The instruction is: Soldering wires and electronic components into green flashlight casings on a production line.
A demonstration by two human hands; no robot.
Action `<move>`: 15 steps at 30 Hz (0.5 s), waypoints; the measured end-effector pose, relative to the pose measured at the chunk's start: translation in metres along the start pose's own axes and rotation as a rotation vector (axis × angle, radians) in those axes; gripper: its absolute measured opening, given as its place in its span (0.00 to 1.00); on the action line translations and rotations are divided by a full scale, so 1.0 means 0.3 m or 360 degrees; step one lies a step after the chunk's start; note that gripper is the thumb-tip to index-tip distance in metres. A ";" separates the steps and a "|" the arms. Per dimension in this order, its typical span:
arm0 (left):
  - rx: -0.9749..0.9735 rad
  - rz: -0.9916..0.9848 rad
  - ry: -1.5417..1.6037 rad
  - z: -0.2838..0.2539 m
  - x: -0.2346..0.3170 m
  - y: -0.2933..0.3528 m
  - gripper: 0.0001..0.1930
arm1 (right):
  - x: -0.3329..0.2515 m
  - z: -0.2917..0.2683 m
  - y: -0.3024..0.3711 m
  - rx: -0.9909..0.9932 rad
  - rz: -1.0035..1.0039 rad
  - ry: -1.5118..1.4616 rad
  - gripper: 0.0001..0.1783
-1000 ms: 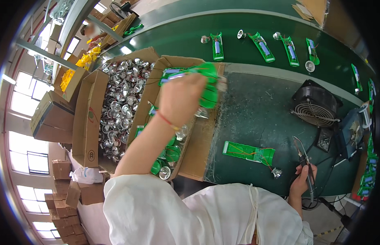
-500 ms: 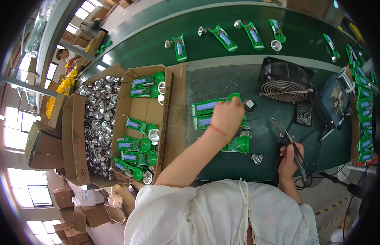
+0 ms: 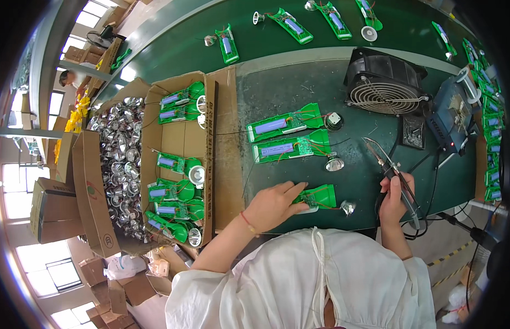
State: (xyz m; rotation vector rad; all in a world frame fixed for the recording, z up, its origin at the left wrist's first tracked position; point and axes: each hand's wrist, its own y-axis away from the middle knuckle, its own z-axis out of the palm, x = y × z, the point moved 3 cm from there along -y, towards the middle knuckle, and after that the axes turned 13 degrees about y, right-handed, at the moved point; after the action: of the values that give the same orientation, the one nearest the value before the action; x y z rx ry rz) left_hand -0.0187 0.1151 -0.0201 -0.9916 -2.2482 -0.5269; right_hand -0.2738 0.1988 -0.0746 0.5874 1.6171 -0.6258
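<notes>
All places off the black axial fan (image 3: pixel 385 88). I have the green flashlight half-shell (image 3: pixel 324 196) left of it, on the body side, with the left hand (image 3: pixel 270 209) over its left end; can't tell if those fingers grip. Right hand (image 3: pixel 394 202) is wrapped round the soldering iron (image 3: pixel 388 169), body side of the fan.

Risks, my guess: the hot tip could scorch the shell if that hand swings left; the loose reflector (image 3: pixel 347 208) could strain its thin leads if the shell gets dragged.

Surface: dark green worktop (image 3: pixel 277 88), scuffed, debris left of the fan. Room: green conveyor (image 3: pixel 172 44) beyond the fan, reflector carton (image 3: pixel 92 192) far left, windows (image 3: pixel 52 268) past that.
</notes>
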 end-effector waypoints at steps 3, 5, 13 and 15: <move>-0.0162 -0.0045 0.0255 0.007 -0.011 0.016 0.24 | -0.008 -0.003 0.004 0.0008 -0.0024 0.0020 0.11; -0.0178 0.0052 0.0285 -0.011 -0.011 0.012 0.24 | -0.010 -0.002 0.007 -0.0010 -0.0039 0.0033 0.11; 0.0582 -0.0086 -0.0241 -0.121 -0.090 -0.090 0.26 | -0.040 0.007 0.011 -0.0046 -0.0039 0.0073 0.12; 0.0553 -0.0011 -0.0232 -0.117 -0.114 -0.094 0.25 | -0.052 0.012 0.010 -0.0048 -0.0044 0.0060 0.13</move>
State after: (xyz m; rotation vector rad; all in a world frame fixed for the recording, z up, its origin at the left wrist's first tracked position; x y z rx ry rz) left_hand -0.0090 0.0593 -0.0207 -0.8645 -2.3655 -0.0601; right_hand -0.2671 0.1979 -0.0599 0.5585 1.6696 -0.6126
